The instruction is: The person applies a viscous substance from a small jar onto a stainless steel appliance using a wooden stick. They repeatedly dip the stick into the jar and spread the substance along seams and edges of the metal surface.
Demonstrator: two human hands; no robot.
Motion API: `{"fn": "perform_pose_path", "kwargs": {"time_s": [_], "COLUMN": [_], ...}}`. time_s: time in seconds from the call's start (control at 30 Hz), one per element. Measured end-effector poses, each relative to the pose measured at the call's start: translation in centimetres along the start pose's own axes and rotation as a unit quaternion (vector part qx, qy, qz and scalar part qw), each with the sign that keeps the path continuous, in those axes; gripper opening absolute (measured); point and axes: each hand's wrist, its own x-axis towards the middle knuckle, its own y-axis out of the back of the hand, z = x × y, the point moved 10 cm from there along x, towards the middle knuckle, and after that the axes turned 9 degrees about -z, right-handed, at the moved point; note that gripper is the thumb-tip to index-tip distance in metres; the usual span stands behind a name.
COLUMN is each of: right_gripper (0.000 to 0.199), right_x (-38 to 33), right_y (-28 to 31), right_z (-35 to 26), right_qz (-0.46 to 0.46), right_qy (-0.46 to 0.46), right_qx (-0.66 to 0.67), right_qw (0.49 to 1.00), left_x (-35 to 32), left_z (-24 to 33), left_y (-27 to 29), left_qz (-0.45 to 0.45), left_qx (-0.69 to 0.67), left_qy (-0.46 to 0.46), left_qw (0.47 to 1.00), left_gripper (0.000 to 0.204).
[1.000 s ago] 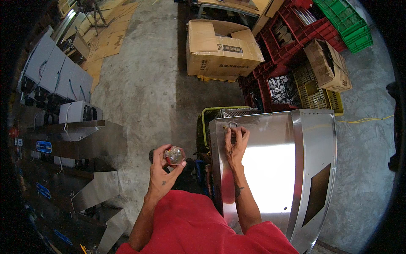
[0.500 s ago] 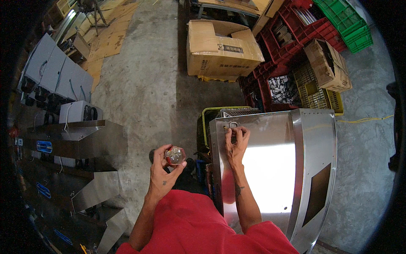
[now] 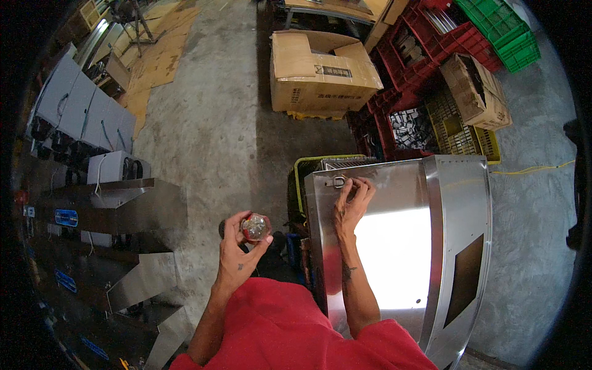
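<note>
My left hand [image 3: 239, 253] is closed around a clear, faceted cup [image 3: 256, 227] with some red at its side. Small pieces show inside, too small to name. On the right stands a large, shiny stainless steel housing [image 3: 382, 191] with a bent side panel. Near its far left corner is a small metal loop fitting [image 3: 338, 182]. My right hand [image 3: 353, 206] is over the steel with bent fingers, the tips pinched at the fitting's right end. The fingers partly hide that contact.
Behind the housing is a yellow-green crate [image 3: 298, 179]. Farther off are a cardboard box [image 3: 327, 83], red crates [image 3: 394, 68], a green crate [image 3: 502, 31] and a torn carton [image 3: 475, 92]. Steel housings [image 3: 123, 209] line the left. A yellow cord [image 3: 533, 168] crosses the floor.
My right hand has shifted slightly right, from over the fitting's near side to its right end, so more of the fitting shows. My left hand keeps the cup in place.
</note>
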Motion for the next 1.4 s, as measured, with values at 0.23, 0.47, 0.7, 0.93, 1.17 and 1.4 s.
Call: {"fn": "perform_pose_path", "kwargs": {"time_s": [0.23, 0.47, 0.7, 0.93, 1.17, 1.4], "right_gripper": [0.021, 0.020, 0.015, 0.022, 0.020, 0.014], "right_x": [-0.4, -2.6, -5.5, -6.8, -7.2, -4.7], "right_y": [-0.2, 0.9, 3.0, 0.4, 0.3, 4.5], "right_z": [1.0, 0.3, -16.4, -18.3, -18.1, -13.4], "right_qz": [0.026, 0.003, -0.197, -0.259, -0.265, -0.112], "right_qy": [0.024, -0.101, 0.149, 0.185, 0.176, 0.117], "right_qx": [0.158, 0.303, 0.167, 0.139, 0.154, 0.167], "right_qw": [0.987, 0.948, 0.955, 0.938, 0.935, 0.973], "left_x": [0.0, -0.3, 0.2, -0.1, -0.3, -0.5], "left_z": [0.4, -0.5, 0.2, 1.5, 1.4, 0.3], "left_y": [-0.2, -0.1, -0.9, -1.2, -1.7, -1.9], "left_qz": [0.000, 0.008, -0.004, -0.026, -0.036, -0.023], "left_qx": [-0.018, -0.025, -0.027, 0.005, 0.007, -0.034], "left_qy": [-0.009, -0.003, -0.039, -0.046, -0.043, 0.001], "left_qw": [1.000, 1.000, 0.999, 0.999, 0.998, 0.999], "left_gripper": [0.065, 0.064, 0.066, 0.068, 0.070, 0.068]}}
